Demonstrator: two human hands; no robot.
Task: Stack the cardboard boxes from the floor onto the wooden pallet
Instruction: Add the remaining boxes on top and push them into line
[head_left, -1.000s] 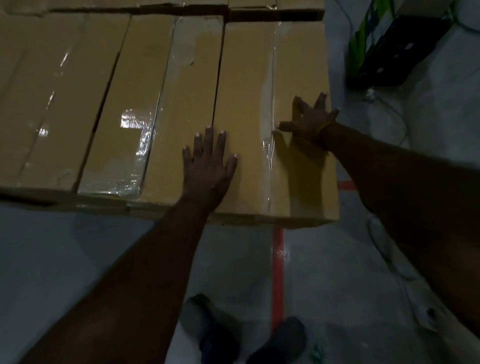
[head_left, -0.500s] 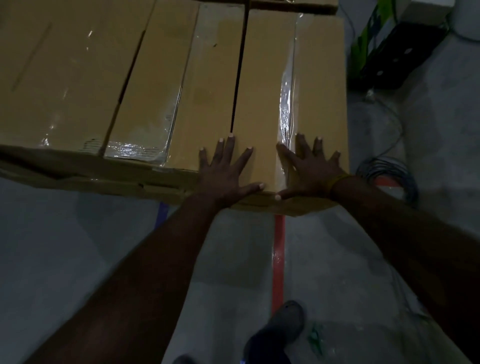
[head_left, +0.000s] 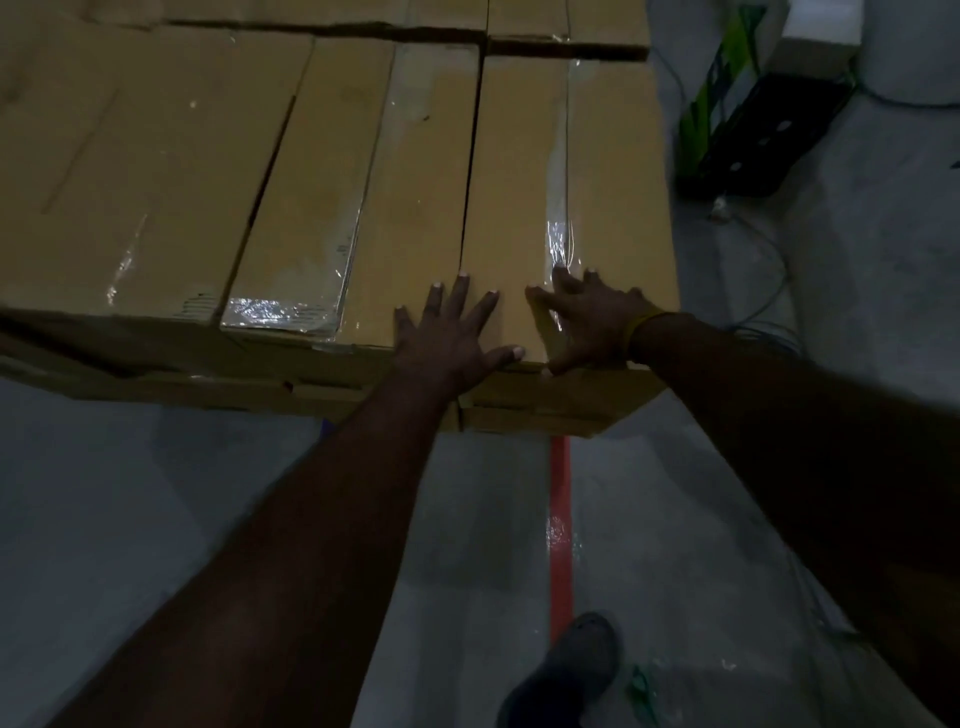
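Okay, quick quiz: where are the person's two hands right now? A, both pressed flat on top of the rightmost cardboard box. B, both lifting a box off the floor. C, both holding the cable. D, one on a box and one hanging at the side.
A: the left hand and right hand lie with fingers spread on the near end of the rightmost cardboard box.

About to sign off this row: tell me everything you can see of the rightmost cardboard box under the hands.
The rightmost cardboard box is long, narrow, plain brown, lying flat at the right end of the top row, tight against its neighbour. Glossy clear tape runs along its top seam. The left hand rests flat with fingers spread at its near left edge, partly on the neighbour; the right hand presses its near end, thumb over the front edge.
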